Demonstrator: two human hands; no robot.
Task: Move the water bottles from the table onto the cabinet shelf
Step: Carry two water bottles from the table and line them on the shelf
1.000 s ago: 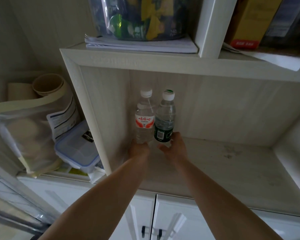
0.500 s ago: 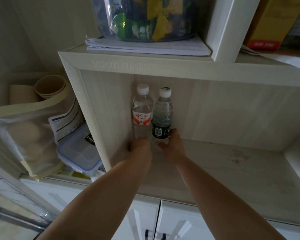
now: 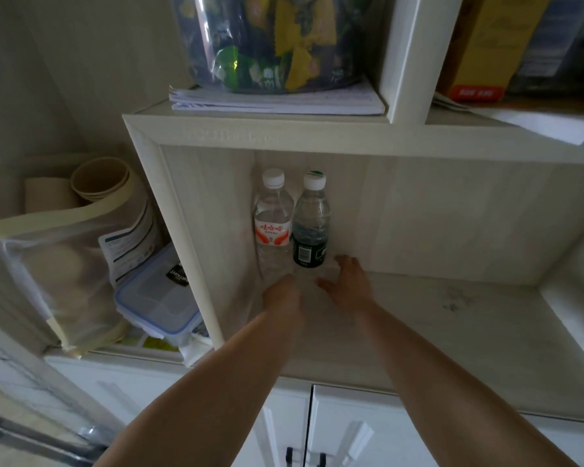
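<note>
Two clear water bottles stand upright side by side in the back left corner of the cabinet shelf (image 3: 452,318). The left one, the red-label bottle (image 3: 273,227), has a white cap. The green-label bottle (image 3: 311,230) touches it on the right. My left hand (image 3: 281,293) is curled around the base of the red-label bottle, and its fingers are hidden behind the knuckles. My right hand (image 3: 348,281) sits just in front of and to the right of the green-label bottle, fingers spread, holding nothing.
A stack of papers (image 3: 277,102) under a plastic bag (image 3: 273,42) lies on the shelf above. Left of the cabinet are paper cups (image 3: 98,180), a bag and a lidded plastic box (image 3: 159,294). White cupboard doors (image 3: 351,429) are below.
Both bottles went deeper into the back left corner and now stand there. My right hand let go of the green-label bottle and opened.
</note>
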